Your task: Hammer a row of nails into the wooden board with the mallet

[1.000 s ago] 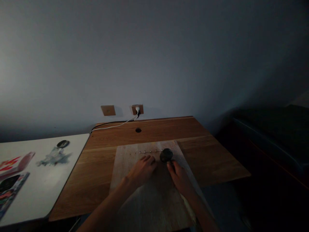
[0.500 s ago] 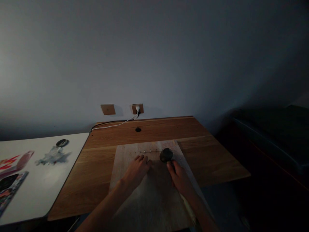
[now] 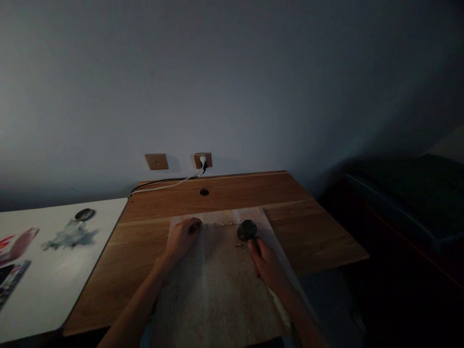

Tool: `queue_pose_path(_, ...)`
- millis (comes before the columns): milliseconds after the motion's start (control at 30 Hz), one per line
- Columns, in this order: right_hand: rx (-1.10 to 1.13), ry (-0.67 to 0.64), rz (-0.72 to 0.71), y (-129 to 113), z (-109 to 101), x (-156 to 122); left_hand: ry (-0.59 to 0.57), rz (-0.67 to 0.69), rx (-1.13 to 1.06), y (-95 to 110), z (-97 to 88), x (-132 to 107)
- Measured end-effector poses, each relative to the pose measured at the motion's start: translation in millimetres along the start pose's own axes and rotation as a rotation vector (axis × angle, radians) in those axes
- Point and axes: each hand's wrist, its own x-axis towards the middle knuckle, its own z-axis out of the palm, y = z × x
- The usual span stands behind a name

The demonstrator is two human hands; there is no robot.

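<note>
My right hand is closed round the handle of a mallet with a round, dark head, held over the right part of a pale wooden board. Small metal nails stand in a row near the board's far edge, some beside the mallet head. Another nail seems to lie flat, left of my right hand. At the left end of the row, my left hand rests on the board with fingers curled together. What its fingertips hold, if anything, is too dark to make out.
The board lies on a brown wooden desk with a cable hole. Cables run to a wall socket. At left, a white table bears a crumpled plastic bag, a round dark object and printed packages.
My left hand has moved left and away along the row to its left end. A nail lying near my right hand now shows. The mallet stays nearly in place, and the view has shifted slightly.
</note>
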Motion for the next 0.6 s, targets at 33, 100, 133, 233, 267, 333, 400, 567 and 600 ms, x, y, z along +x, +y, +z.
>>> queue_pose_path(33,0.002,0.002,-0.004,0.2,-0.2,-0.2,0.002,0.011,0.007,-0.2,0.7,-1.0)
queue_pose_path(100,0.002,0.007,-0.013,0.3,-0.5,-0.5,0.000,0.036,0.029,-1.3,1.5,-2.2)
queue_pose_path(133,-0.001,0.010,-0.016,0.1,-0.5,-0.5,-0.003,0.050,0.038,-2.1,1.6,-2.6)
queue_pose_path(233,-0.008,0.013,-0.019,-0.5,-0.7,-0.3,-0.019,0.069,0.038,-4.6,2.1,-2.6)
queue_pose_path(267,-0.010,0.009,-0.019,-0.4,-0.8,-0.1,-0.024,0.067,0.032,-5.4,2.3,-2.3)
queue_pose_path(333,-0.013,-0.001,-0.015,0.0,-0.7,-0.1,-0.029,0.052,0.015,-6.6,3.0,-1.6)
queue_pose_path(400,-0.007,-0.002,-0.022,0.3,0.3,-0.6,-0.025,0.031,0.002,-7.8,3.9,-0.7)
queue_pose_path(567,0.027,-0.010,-0.077,-13.0,8.0,0.7,0.007,0.002,0.014,-10.7,5.4,-0.1)
queue_pose_path(600,0.032,-0.021,-0.088,-19.4,10.5,2.2,0.012,0.005,0.018,-11.3,5.6,-0.3)
